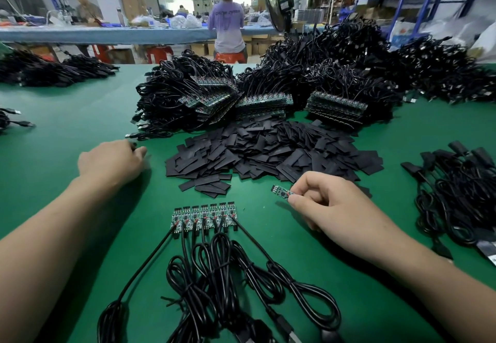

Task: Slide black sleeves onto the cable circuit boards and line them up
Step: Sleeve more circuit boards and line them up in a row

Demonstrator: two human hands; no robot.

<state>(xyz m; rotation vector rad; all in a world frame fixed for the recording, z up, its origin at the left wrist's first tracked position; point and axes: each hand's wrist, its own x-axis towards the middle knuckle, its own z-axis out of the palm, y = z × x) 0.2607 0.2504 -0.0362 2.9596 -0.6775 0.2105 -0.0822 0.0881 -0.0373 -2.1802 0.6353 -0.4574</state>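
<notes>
On the green bench [53, 141], the left hand [112, 160] is curled; I cannot tell if its fingers hold anything. Seven bare boards [204, 218] lie in a row, with soft black sleeves [268, 152] piled behind. The right hand [330, 203] pinches one small board [280, 190], likely light and thin, by its wire end.

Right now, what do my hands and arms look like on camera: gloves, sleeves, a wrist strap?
Nothing worn shows. The left hand and right hand are bare: no gloves, finger cots or rings in view. The left forearm and right forearm are bare to the frame's edge: no sleeves, watch or wrist strap, no markings.
</notes>
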